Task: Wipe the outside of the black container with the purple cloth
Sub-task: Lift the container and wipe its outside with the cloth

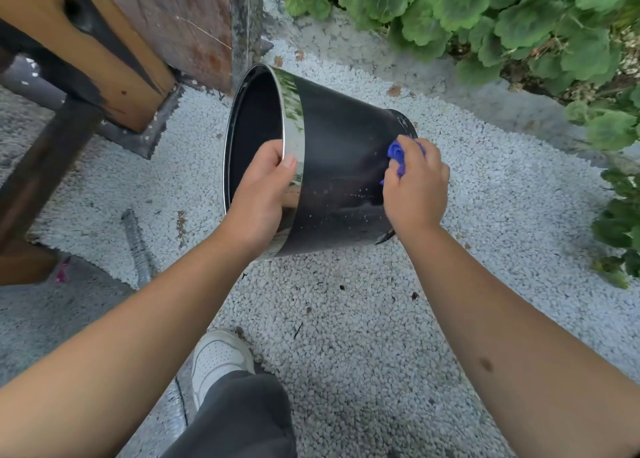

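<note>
The black container [341,152] is a round bucket with a shiny chrome band at its rim, tipped on its side above the gravel, mouth facing left. My left hand [261,194] grips the rim, thumb on the chrome band and fingers inside. My right hand [417,187] holds the bunched purple cloth [398,152] against the container's outer wall near its base. Most of the cloth is hidden under my fingers. White specks dot the lower wall.
White gravel [346,319] covers the ground. A wooden beam and post [86,52] stand at the left, with a metal rod [136,246] lying below. Green leafy plants [519,24] line the top right. My white shoe [218,360] and grey trouser leg are at the bottom.
</note>
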Demonstrator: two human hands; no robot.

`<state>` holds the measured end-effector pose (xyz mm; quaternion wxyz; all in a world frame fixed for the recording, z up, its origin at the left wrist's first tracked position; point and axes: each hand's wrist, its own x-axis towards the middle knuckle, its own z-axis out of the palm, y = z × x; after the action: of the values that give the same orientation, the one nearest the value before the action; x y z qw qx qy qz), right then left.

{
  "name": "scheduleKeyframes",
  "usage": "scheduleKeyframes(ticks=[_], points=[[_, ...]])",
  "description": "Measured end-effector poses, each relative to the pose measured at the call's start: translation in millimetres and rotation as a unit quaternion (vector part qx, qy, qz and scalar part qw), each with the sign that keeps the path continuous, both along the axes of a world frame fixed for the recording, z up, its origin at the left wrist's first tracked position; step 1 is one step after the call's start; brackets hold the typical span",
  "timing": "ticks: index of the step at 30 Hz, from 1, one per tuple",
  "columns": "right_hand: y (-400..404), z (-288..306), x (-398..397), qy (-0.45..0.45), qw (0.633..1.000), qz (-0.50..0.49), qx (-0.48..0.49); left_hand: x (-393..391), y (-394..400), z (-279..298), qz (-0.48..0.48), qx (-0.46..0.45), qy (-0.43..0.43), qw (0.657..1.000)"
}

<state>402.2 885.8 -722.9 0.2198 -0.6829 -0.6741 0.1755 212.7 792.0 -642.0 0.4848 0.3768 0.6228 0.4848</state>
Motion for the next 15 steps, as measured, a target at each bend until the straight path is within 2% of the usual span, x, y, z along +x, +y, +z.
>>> scheduleKeyframes(ticks=[4, 8, 12, 15], points=[[0, -5, 7, -0.015, 1.000, -0.005, -0.018, -5, -29, -10, -0.049, 0.004, 0.065, 0.997], [9, 3, 8, 0.006, 1.000, 0.008, -0.026, -8, -30, -11, -0.025, -0.015, 0.094, 0.995], [9, 34, -12, 0.120, 0.993, -0.024, 0.007, -17, -10, 0, 0.050, -0.029, 0.056, 0.997], [-12, 71, -56, 0.153, 0.986, 0.047, 0.057, -17, 0, 4, 0.085, -0.033, 0.003, 0.996]])
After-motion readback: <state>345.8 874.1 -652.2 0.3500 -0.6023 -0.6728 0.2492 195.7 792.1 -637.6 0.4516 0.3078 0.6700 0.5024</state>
